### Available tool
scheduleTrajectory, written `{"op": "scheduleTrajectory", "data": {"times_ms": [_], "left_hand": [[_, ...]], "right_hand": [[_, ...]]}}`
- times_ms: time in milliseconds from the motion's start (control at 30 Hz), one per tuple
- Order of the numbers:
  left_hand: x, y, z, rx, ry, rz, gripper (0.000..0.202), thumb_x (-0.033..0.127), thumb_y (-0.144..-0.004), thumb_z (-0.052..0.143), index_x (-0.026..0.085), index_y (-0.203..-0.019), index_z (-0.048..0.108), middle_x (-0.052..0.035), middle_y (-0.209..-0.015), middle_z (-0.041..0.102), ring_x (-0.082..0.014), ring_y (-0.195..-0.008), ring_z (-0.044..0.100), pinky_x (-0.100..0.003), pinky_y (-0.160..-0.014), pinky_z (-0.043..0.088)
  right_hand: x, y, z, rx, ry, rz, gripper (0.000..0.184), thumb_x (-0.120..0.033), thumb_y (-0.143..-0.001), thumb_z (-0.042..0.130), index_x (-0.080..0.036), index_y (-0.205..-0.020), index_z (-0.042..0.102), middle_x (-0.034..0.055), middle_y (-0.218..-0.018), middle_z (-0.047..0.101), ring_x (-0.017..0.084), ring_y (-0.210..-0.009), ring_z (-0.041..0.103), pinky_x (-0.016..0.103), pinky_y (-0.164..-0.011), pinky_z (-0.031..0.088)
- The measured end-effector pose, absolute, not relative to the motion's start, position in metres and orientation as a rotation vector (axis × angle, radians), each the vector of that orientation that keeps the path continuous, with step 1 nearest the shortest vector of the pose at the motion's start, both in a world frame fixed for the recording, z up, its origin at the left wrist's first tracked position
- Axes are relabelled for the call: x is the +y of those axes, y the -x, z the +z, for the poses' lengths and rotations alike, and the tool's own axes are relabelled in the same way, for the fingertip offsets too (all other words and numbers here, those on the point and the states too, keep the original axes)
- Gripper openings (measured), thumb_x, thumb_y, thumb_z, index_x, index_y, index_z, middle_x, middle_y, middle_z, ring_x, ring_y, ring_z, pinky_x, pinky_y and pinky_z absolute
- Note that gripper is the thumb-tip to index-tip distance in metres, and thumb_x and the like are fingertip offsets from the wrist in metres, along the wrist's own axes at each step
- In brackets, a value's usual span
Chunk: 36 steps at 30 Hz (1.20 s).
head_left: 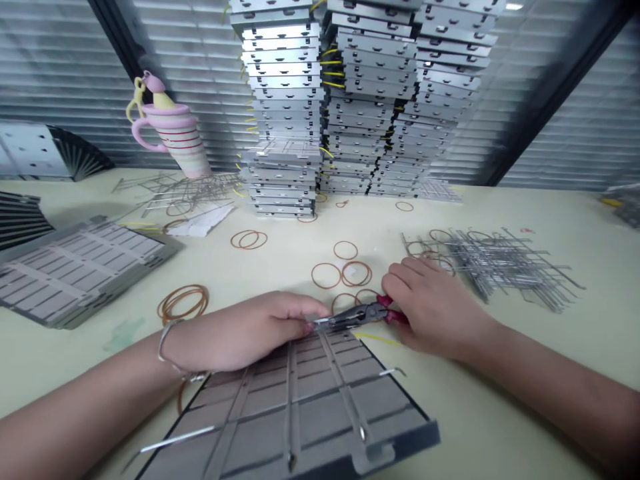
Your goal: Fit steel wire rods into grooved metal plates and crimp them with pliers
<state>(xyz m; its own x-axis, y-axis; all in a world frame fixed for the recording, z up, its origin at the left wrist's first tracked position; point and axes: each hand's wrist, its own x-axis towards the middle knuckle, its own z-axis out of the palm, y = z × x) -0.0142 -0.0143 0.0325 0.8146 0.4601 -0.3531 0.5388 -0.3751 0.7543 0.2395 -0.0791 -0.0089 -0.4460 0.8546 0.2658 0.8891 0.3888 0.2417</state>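
Item: grey slotted metal panel (270,427) with a dark outer frame, lying flat.
Location: on the pale cream counter (505,420), at its near side, directly below the head camera.
Fitted parts: thin straight steel wire rods (175,440) lying across the grey slotted metal panel, some ends projecting past the frame.
Handling: the panel probably handles as a stiff, fairly light sheet; the dark frame looks the safest place to take hold. The rods are likely springy and easy to bend, with ends that may prick.
Tool: steel needle-nose pliers with red handles (357,317), nose at the panel's far edge.
Right hand (433,310): fingers closed around the red handles, wrist low, just beyond the panel's far right corner.
Left hand (245,331): fingers curled and resting at the panel's far edge, touching the pliers' nose; any grip on a rod cannot be told. A silver bangle (167,350) circles the wrist.
Forearms: both angled inward from the lower corners, low over the panel.
Nearby: copper-orange rubber bands (345,241) just beyond the panel; a loose pile of steel wire rods (500,267) to its right; a second grey slotted panel (75,270) to its left.
Farther beyond the panel: tall stacks of silver sheet-metal trays (285,113); a pink-and-cream striped mug (173,137).
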Motion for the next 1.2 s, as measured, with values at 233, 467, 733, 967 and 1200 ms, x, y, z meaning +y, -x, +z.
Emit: {"op": "scheduleTrajectory", "data": {"times_ms": [233,467,733,967,1200], "left_hand": [[-0.015,0.021,0.030,0.776,-2.011,-0.069,0.031,0.020,-0.093,0.041,0.033,-0.113,0.061,0.0126,-0.117,0.063,-0.0106,-0.109,0.055,-0.016,-0.093,0.036],[-0.019,0.017,0.034,0.719,-2.096,-0.064,0.032,0.015,-0.093,0.037,0.024,-0.111,0.062,0.0074,-0.111,0.065,-0.0119,-0.102,0.058,-0.017,-0.087,0.039],[-0.023,0.017,0.036,0.727,-2.187,-0.073,0.032,0.018,-0.094,0.037,0.025,-0.113,0.062,0.0055,-0.109,0.066,-0.0135,-0.098,0.059,-0.021,-0.083,0.041],[-0.023,0.018,0.033,0.721,-2.201,-0.018,0.032,0.018,-0.094,0.038,0.025,-0.115,0.061,0.0044,-0.111,0.066,-0.0164,-0.099,0.060,-0.023,-0.082,0.042],[-0.022,0.018,0.034,0.730,-2.158,-0.019,0.030,0.015,-0.092,0.038,0.024,-0.107,0.063,0.0047,-0.102,0.067,-0.0148,-0.092,0.060,-0.024,-0.082,0.042]], "right_hand": [[-0.072,-0.252,-0.005,-2.463,1.712,-0.489,0.007,-0.015,-0.068,0.050,-0.018,-0.075,0.049,0.0044,-0.078,0.054,0.021,-0.079,0.047,0.032,-0.075,0.032],[-0.078,-0.238,-0.005,-2.536,1.549,-0.495,0.009,-0.018,-0.070,0.052,-0.018,-0.078,0.050,0.0047,-0.081,0.053,0.022,-0.080,0.044,0.034,-0.074,0.031],[-0.083,-0.230,-0.005,-2.571,1.575,-0.645,0.008,-0.015,-0.070,0.055,-0.018,-0.076,0.051,0.0055,-0.079,0.052,0.023,-0.079,0.044,0.034,-0.073,0.031],[-0.086,-0.233,-0.006,-2.508,1.608,-0.536,0.009,-0.015,-0.070,0.051,-0.017,-0.079,0.050,0.0071,-0.084,0.050,0.023,-0.082,0.042,0.036,-0.077,0.032],[-0.087,-0.232,-0.006,-2.542,1.635,-0.473,0.007,-0.016,-0.073,0.048,-0.016,-0.080,0.050,0.0084,-0.084,0.050,0.024,-0.082,0.041,0.037,-0.078,0.032]]}}
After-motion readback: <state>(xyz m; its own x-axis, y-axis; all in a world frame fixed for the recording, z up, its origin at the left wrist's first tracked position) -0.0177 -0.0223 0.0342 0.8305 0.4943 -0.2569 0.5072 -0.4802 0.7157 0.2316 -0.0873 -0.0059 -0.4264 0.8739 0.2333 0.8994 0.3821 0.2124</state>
